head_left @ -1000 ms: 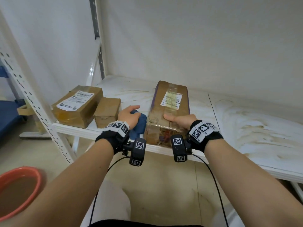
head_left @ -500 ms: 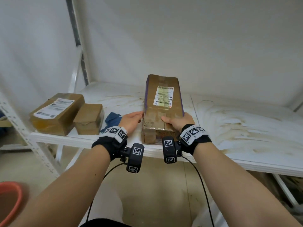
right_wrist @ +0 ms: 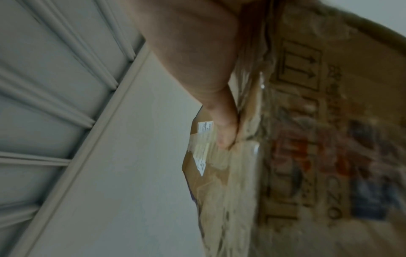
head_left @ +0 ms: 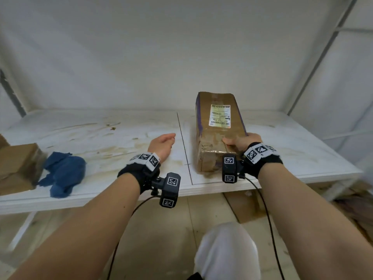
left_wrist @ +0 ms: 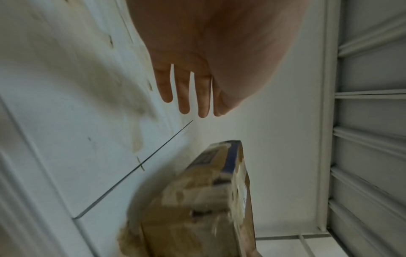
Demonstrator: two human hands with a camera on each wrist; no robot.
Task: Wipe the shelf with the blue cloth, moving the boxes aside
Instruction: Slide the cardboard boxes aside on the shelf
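Note:
A long brown cardboard box [head_left: 219, 134] with a white label lies lengthwise on the stained white shelf [head_left: 113, 138], just right of the seam between the panels. My right hand [head_left: 240, 141] grips its near right corner, thumb on top, as the right wrist view shows against the box [right_wrist: 307, 139]. My left hand [head_left: 162, 144] hovers over the shelf left of the seam, fingers [left_wrist: 193, 93] straight, holding nothing and apart from the box [left_wrist: 197, 208]. The crumpled blue cloth [head_left: 62, 172] lies loose near the front edge at the left.
A smaller brown box [head_left: 18, 164] stands at the far left, touching the cloth. Brown stains streak the shelf's left panel. White wall closes the back, and a metal upright [head_left: 314, 63] rises at the right. Bare shelf lies right of the long box.
The long box has slid right across the seam under my right hand. My left hand left the cloth, touched the box, then came off it and now hovers with fingers straight.

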